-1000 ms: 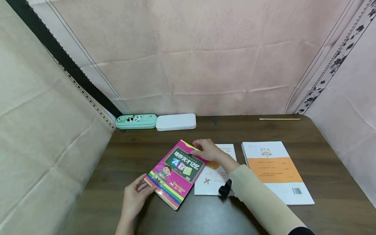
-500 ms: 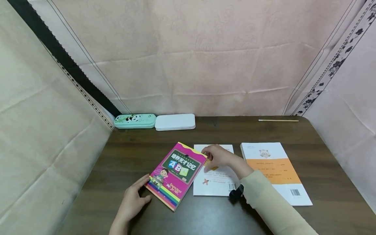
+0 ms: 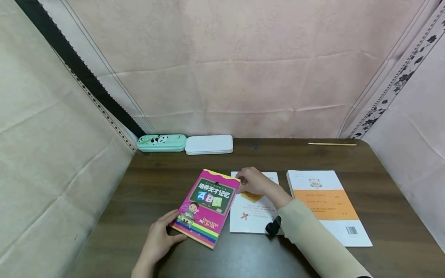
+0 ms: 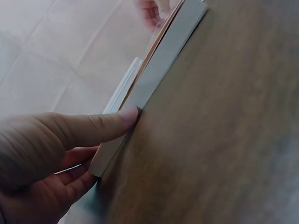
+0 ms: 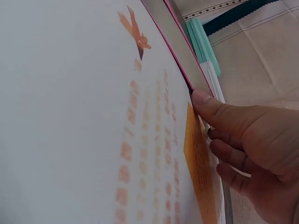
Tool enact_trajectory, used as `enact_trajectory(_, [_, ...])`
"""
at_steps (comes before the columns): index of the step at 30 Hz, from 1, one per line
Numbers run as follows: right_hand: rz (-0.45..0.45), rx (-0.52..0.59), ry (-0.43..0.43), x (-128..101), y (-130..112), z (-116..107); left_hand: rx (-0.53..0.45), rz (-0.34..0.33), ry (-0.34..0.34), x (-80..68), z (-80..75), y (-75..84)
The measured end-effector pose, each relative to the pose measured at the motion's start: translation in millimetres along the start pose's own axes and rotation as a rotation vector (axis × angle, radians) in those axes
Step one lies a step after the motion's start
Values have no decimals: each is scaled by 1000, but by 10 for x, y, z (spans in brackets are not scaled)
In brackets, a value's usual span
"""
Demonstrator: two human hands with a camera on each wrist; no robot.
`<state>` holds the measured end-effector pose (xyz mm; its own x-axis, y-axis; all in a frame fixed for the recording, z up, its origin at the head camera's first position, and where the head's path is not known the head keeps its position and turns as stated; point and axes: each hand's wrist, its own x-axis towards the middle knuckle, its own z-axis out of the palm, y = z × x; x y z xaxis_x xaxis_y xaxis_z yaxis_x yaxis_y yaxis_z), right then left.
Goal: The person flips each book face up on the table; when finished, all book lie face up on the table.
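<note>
A pink children's book with a rainbow band and a green chalkboard picture lies slightly turned in the head view. My left hand holds its lower left corner. In the left wrist view the thumb presses the page edges while the fingers bend round the corner. At the upper right corner of the book is my right hand, fingers curled, its thumb against the book's side in the right wrist view. Under that hand lies a white book with a small orange bird print, partly hidden by hand and wrist.
A white and orange book lies on the right of the brown wooden table. Along the back edge stand a mint panda pencil case and a white case. A thin stick lies at back right. Cloth hangs around.
The pink book has shifted a little left and turned straighter. My right hand moved off its top to its upper right corner. My left hand let go briefly, then took the lower left corner.
</note>
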<state>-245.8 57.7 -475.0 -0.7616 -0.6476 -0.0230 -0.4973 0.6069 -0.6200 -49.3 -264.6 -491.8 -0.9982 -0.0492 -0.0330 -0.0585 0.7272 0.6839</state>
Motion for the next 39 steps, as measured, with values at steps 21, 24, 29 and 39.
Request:
enact_trajectory(21, [94, 0, 32, 396, 2, 173, 67, -49, 14, 29, 101, 32])
enact_trajectory(24, [107, -11, 41, 441, -13, 202, 74, -46, 22, 41, 98, 33])
enact_trajectory(29, [93, -25, 63, 515, -47, 259, 81, -24, 49, 57, 96, 28])
enact_trajectory(39, [52, 8, 55, 484, -17, 226, 87, -66, 22, 69, 85, 47])
